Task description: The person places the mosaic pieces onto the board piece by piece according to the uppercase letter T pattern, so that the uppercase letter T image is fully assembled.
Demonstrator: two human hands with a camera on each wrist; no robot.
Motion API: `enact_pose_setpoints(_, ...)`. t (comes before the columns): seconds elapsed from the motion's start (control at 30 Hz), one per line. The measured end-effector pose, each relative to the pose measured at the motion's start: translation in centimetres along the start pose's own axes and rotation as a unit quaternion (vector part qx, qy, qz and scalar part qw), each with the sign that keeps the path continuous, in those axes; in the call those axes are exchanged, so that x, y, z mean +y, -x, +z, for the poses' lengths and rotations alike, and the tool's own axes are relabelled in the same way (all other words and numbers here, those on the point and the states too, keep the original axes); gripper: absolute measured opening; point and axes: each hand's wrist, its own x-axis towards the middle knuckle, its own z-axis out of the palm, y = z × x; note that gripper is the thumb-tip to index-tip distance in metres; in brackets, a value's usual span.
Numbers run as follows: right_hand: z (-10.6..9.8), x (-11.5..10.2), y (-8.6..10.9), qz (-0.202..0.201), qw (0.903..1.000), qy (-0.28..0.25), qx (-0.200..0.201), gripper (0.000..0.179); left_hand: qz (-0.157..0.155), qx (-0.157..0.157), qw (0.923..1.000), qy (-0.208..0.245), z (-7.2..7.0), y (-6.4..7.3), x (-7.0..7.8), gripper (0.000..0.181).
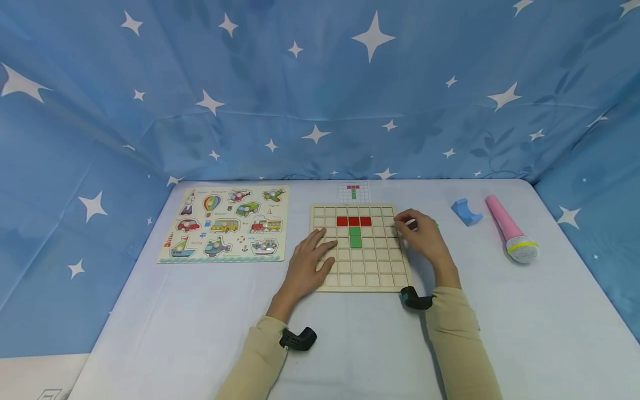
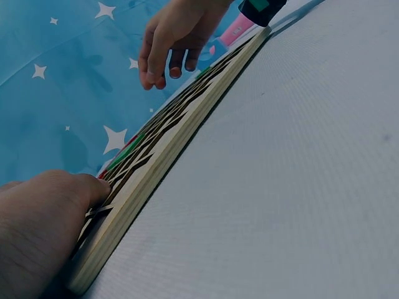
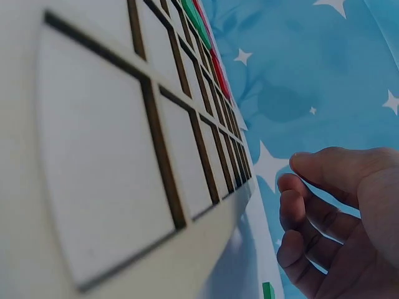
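A wooden grid board [image 1: 372, 279] lies flat on the table. Three red squares [image 1: 354, 221] form a row near its top, and two green squares [image 1: 355, 236] run down below the middle one. My left hand [image 1: 306, 264] rests on the board's left side with fingers spread. Above the right edge hovers my right hand [image 1: 422, 236], its fingers loosely bent; the right wrist view shows nothing between thumb and fingertips. A small green piece [image 3: 268, 291] lies on the table beside the board, mostly hidden behind that hand in the head view.
Behind the board lies a printed card [image 1: 364, 194] with a red and green T on a grid. A picture puzzle board [image 1: 235, 211] is at the left. Toward the right are a blue curved block [image 1: 466, 212] and a pink toy microphone [image 1: 510, 228].
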Motion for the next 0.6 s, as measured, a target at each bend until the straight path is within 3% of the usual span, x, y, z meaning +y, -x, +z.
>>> enact_pose_setpoints(0.3,-0.9,1.1,0.1,0.012,0.9989,0.011,0.044,0.023,0.005,0.005,1.0,0.001,0.1,0.0,-0.1,0.035)
enact_pose_setpoints(0.6,-2.4,2.7,0.7,0.059,0.9944,0.022,0.084,0.028,-0.001,-0.001,1.0,0.005,0.2,0.0,-0.2,0.036)
